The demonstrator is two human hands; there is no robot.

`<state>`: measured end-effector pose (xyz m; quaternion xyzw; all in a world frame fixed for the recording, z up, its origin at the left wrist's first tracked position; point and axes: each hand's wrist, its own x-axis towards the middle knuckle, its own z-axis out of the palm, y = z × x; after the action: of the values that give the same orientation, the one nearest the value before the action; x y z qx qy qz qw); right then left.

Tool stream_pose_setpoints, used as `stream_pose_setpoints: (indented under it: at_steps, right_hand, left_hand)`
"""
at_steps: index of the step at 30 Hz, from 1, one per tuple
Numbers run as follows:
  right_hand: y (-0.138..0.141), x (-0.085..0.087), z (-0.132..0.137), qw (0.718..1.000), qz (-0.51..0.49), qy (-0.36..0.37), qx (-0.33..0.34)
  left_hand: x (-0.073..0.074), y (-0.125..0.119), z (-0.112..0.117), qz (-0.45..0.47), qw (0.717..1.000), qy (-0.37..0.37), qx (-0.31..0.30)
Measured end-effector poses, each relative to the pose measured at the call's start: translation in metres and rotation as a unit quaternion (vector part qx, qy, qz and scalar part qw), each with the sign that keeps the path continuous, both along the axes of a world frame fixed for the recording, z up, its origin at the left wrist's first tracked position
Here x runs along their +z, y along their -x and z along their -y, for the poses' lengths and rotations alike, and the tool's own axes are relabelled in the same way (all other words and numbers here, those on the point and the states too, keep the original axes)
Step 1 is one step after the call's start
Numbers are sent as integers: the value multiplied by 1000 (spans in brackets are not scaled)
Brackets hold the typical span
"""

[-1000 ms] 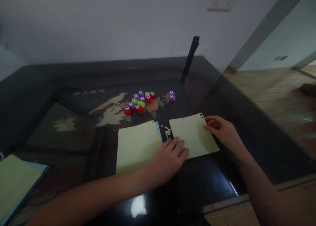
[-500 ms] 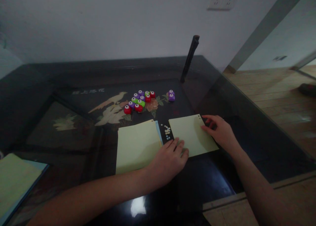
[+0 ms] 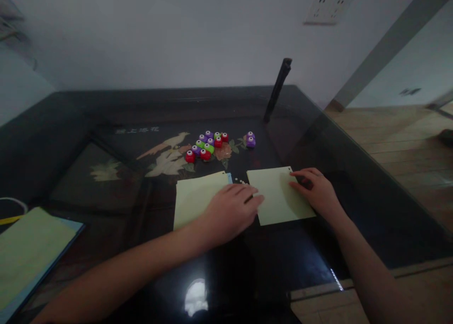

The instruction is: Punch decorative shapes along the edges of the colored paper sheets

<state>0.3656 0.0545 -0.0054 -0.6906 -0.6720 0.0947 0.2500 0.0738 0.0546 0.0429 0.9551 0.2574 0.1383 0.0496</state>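
Observation:
My left hand (image 3: 231, 211) hovers between two pale yellow-green paper stacks, its fingers bent and slightly apart with nothing visible in them. Its forearm covers part of the left stack (image 3: 193, 196), which has a blue sheet (image 3: 230, 178) showing at its right edge. The fingertips are close to the left edge of the right stack (image 3: 278, 199). My right hand (image 3: 314, 188) rests at that stack's right edge, thumb and index finger apart on the paper near a small punched corner mark. Tiny star-shaped cutouts (image 3: 241, 181) lie between the stacks, partly hidden by my left hand.
Several red, green and purple eyeball-topped toys (image 3: 208, 144) sit farther back, with two purple ones (image 3: 250, 140) to their right. A dark upright stick (image 3: 278, 90) stands at the back. More paper (image 3: 31, 248) lies at the far left of the glossy black table (image 3: 219, 286).
My left hand has lifted up and left from the right stack's lower left edge, and now covers most of the star cutouts. The right hand stays at the paper's edge. The view has shifted slightly.

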Motion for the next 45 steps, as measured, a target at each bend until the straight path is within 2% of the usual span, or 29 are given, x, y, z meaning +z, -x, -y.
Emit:
stream_pose_setpoints:
  at_steps: [3, 6, 8, 11, 19, 22, 26, 31, 35, 38, 40, 43, 45]
  right_hand:
    - [1, 2, 0, 1000, -15, -4, -4]
    - [3, 2, -1, 999, -32, -10, -1]
    - [4, 2, -2, 999, -36, -12, 0]
    - [6, 1, -3, 999, -40, -10, 2]
    - [17, 6, -2, 997, -70, -28, 7]
    - [33, 16, -2, 994, -94, -20, 47]
    - [65, 38, -7, 984, -118, 11, 130]
    - [112, 58, -38, 967, -102, 10, 234]
    - [156, 50, -84, 963, -63, 4, 263]
    - [187, 38, -115, 970, -19, 11, 241]
    - [201, 32, -127, 975, 2, 4, 222]
    - [214, 27, -133, 978, 34, -5, 207]
    - [218, 24, -132, 977, 50, -9, 205]
  left_hand:
    - [3, 48, -26, -15, 993, 30, 113]
    - [-11, 101, -42, -20, 970, 73, 231]
    - [-24, 127, -44, -18, 958, 93, 271]
    - [-37, 146, -40, -18, 951, 94, 294]
    - [-44, 147, -38, 15, 962, 102, 255]
    - [-46, 148, -38, 35, 963, 102, 246]
    - [-45, 147, -36, 45, 966, 92, 236]
    - [-42, 144, -35, 79, 965, 92, 230]
    - [-39, 143, -34, 95, 961, 115, 235]
    - [-38, 141, -33, 114, 943, 161, 266]
    - [-38, 140, -32, 155, 921, 218, 284]
    - [-38, 141, -34, 250, 869, 324, 277]
    - [-37, 144, -37, 278, 844, 369, 272]
